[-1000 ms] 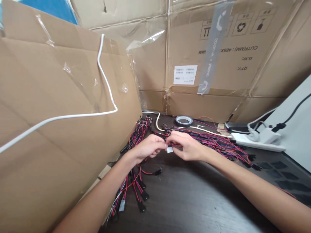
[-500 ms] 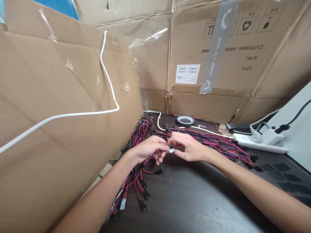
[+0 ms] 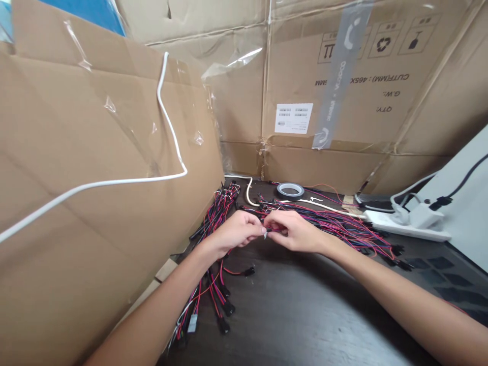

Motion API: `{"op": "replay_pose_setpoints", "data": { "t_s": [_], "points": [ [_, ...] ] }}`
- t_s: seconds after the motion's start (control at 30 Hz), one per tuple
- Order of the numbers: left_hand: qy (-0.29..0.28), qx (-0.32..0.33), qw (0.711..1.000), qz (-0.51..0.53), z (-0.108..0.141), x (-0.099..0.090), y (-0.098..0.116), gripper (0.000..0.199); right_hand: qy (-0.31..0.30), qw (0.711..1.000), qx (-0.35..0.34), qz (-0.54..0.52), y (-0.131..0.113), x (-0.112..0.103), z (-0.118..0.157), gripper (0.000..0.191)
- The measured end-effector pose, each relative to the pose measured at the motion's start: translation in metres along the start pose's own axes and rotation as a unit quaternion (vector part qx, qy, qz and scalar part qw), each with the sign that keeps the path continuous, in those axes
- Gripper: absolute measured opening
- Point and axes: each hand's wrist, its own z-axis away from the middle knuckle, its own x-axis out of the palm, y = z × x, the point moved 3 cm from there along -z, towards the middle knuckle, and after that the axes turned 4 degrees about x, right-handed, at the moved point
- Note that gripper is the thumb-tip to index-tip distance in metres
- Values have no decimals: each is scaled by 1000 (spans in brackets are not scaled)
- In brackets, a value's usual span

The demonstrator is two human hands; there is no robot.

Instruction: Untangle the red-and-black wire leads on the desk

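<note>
Pinching a slim dark wire (image 3: pixel 269 231) with a narrow pale tag (image 3: pixel 265 236) beneath it, the left hand (image 3: pixel 242 230) and right hand (image 3: pixel 288 230) nearly meet over the dark table (image 3: pixel 305 305), fingertips closed, forearms (image 3: pixel 171 290) slanting in from near left and right. Wire bundles (image 3: pixel 339 226) flank them; a tape roll (image 3: pixel 290 191) lies farther back.

The left hand (image 3: pixel 241 230) and right hand (image 3: pixel 292 231) pinch a thin wire (image 3: pixel 269 230) with a little pale tag (image 3: pixel 266 236). Left of the grip lies a bunch of red and black wires (image 3: pixel 218 212). Behind the grip sits a tape roll (image 3: pixel 290 197), and more wires (image 3: pixel 343 229) lie to its right. A white power strip (image 3: pixel 412 230) is farther right.
</note>
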Motion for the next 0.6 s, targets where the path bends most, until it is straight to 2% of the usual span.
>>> {"op": "replay_pose_setpoints", "data": {
  "t_s": [0.1, 0.23, 0.3, 0.37, 0.43, 0.53, 0.6],
  "points": [
    [50, 59, 993, -89, -2, 1, 3, 11, 14, 1000, -6, 19, 2, 3, 1, 8],
    [104, 147, 965, -193, -4, 2, 5, 7, 32, 999, 2, 16, 3, 2, 2, 9],
    [132, 195, 941, -242, -2, 2, 6, 6, 30, 999, 23, -13, 2, 1, 1, 10],
    [151, 261, 902, -310, 0, 2, 7, 8, 22, 993, 67, -93, 3, -1, 0, 12],
    [166, 322, 849, -386, 4, 3, 8, 12, 15, 960, 154, -233, 6, -1, -1, 14],
    [172, 377, 778, -473, 9, 5, 7, 19, -21, 850, 285, -443, 10, 3, -1, 23],
    [161, 398, 746, -508, 11, 7, 7, 25, -53, 799, 309, -513, 9, 4, -1, 31]
  ]
}}
